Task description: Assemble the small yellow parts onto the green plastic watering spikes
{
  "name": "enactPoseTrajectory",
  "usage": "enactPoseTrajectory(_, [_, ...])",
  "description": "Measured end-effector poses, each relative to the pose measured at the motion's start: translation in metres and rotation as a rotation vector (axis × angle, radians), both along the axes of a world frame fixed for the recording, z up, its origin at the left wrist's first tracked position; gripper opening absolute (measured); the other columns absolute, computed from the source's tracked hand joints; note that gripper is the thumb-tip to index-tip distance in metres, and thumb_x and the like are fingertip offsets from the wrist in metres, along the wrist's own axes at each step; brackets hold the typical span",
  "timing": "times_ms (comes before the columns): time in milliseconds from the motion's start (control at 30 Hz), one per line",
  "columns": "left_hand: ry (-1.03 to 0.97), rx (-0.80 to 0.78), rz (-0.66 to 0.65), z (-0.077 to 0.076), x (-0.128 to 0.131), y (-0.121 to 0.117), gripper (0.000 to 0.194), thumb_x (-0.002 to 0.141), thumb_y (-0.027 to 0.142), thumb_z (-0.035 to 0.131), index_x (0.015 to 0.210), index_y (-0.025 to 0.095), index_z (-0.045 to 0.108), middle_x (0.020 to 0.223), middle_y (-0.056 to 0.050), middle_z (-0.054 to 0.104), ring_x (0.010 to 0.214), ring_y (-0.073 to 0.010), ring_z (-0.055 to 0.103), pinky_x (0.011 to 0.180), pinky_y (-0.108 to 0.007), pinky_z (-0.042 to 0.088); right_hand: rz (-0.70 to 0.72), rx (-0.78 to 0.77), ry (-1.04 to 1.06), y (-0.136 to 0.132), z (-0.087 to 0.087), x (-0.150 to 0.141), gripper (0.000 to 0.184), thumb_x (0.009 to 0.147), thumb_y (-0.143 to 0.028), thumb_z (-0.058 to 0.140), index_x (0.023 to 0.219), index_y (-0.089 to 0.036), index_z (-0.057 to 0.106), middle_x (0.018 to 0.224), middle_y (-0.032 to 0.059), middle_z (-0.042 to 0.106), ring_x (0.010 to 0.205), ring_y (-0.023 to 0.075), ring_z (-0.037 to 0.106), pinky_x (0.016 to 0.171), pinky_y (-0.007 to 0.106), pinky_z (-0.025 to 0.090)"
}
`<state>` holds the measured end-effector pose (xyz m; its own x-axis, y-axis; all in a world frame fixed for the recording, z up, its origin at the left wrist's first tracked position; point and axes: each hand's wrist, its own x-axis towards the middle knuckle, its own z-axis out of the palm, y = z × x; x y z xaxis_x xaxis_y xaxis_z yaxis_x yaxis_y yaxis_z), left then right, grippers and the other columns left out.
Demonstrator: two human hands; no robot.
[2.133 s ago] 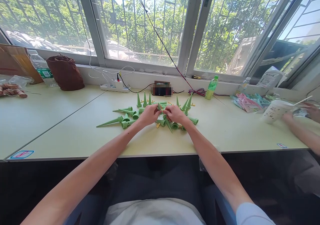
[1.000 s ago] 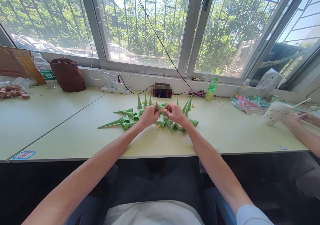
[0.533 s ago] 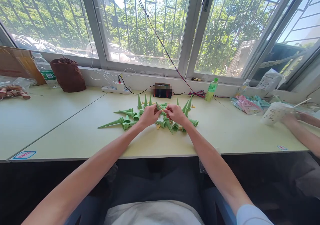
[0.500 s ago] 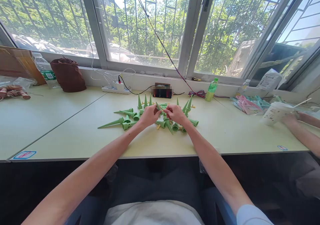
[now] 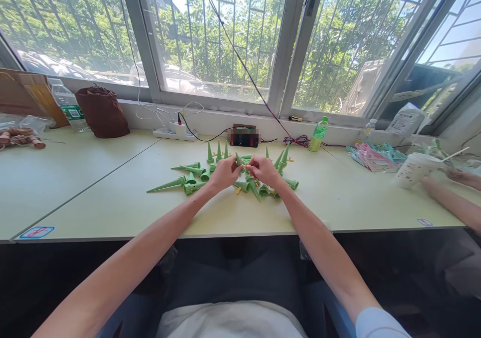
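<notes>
Above the pale table [image 5: 225, 218], our left hand [image 5: 224, 174] is pinching a green cone [image 5: 239, 160] amid similar ones; our right hand [image 5: 264, 171] is working close beside it, its grip unclear. We are judging it light, stiff, smooth, best held by its wide collar.

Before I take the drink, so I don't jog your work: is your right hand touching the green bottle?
Apart. The head view shows green cones and a strip of bare table between the right hand and the green bottle.
</notes>
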<state>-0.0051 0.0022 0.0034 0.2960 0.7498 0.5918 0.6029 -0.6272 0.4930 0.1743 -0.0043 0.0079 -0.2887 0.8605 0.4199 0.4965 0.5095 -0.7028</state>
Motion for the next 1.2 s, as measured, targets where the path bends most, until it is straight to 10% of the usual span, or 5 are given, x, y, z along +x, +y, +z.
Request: enactPoseTrajectory(1200, [0.039, 0.025, -0.02, 0.0045, 0.0012, -0.0068, 0.025, 0.08, 0.025, 0.054, 0.062, 0.02, 0.037, 0.053, 0.004, 0.046, 0.051, -0.0107, 0.039, 0.054, -0.025, 0.031, -0.028, 0.069, -0.198, -0.0037, 0.0004, -0.0018, 0.024, 0.084, -0.028, 0.058, 0.063, -0.017, 0.054, 0.054, -0.0022, 0.055, 0.051, 0.009, 0.044, 0.054, 0.023, 0.033])
